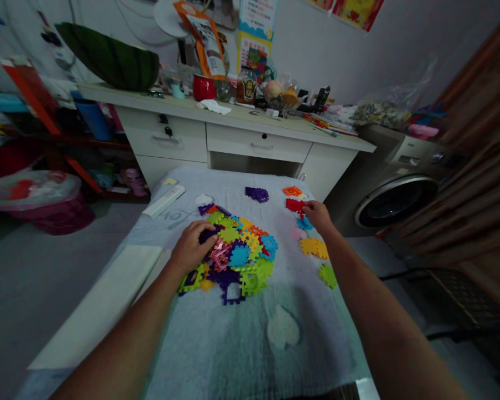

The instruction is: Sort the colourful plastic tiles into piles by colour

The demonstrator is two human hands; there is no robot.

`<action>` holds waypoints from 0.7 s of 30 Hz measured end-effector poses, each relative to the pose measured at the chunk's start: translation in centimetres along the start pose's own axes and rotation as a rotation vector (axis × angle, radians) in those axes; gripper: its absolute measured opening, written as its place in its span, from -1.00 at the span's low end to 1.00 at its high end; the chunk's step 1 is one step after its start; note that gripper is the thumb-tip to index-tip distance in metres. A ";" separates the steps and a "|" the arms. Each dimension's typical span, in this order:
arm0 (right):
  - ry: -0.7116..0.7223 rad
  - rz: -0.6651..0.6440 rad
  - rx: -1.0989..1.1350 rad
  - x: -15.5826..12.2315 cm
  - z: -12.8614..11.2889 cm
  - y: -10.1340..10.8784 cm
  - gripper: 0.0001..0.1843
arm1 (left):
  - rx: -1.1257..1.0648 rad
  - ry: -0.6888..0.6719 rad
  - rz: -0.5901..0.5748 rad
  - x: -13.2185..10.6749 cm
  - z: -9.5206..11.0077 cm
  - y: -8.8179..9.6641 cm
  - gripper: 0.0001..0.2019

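A mixed heap of toothed plastic building pieces [239, 255] lies in the middle of the cloth-covered table. At the heap's left edge, my left hand [194, 243] has its fingers curled round a dark purple piece [207, 233]. My right hand [318, 215] is at the right side, thumb and fingers closed at the edge of a red piece [294, 205]. Near it are orange pieces [292, 191], a blue piece [304, 223], yellow pieces [314, 248] and a green piece [327, 275]. Purple pieces [257, 194] form a separate group at the back.
A long white box [164, 201] rests at the table's back left, and a white board [104, 303] along its left edge. Behind stands a white desk [250, 119] bearing a cut watermelon [108, 58] and jars. A washing machine [383, 178] is at the right.
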State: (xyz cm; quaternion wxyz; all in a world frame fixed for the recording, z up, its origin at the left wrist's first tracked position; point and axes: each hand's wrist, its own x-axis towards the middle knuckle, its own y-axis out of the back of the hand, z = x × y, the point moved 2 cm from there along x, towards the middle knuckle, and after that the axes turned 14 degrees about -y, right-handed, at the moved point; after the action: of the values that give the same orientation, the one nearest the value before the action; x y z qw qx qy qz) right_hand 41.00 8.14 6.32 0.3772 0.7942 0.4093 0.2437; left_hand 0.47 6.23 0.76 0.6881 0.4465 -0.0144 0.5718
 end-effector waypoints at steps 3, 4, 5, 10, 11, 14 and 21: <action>-0.097 0.056 -0.017 2.0 0.3 -0.7 -0.77 | -0.001 0.000 0.004 -0.1 -0.1 0.0 -0.75; -0.109 0.065 -0.037 2.4 0.2 -0.9 -0.78 | -0.002 -0.001 0.004 -0.1 -0.1 0.0 -0.75; -0.112 0.074 -0.062 2.7 0.0 -1.2 -0.78 | -0.002 -0.003 0.003 -0.1 -0.1 0.0 -0.75; -0.107 0.091 -0.168 3.4 -1.0 -2.3 -0.78 | -0.004 -0.005 -0.004 -0.1 -0.2 0.0 -0.73; -0.116 0.093 -0.178 3.4 -1.2 -2.5 -0.77 | -0.004 -0.003 -0.004 -0.1 -0.1 0.0 -0.73; -0.139 0.127 -0.182 3.2 -1.6 -2.5 -0.71 | -0.002 0.008 -0.006 0.0 0.1 0.1 -0.74; 0.045 0.082 -0.045 -0.3 -3.7 -2.7 -0.71 | -0.013 -0.003 0.011 0.0 0.2 0.1 -0.76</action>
State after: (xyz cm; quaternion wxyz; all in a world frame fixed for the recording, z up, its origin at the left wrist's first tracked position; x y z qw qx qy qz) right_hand 36.99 10.41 6.37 0.3754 0.7960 0.3791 0.2860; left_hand 0.50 6.14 0.94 0.6877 0.4427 -0.0218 0.5750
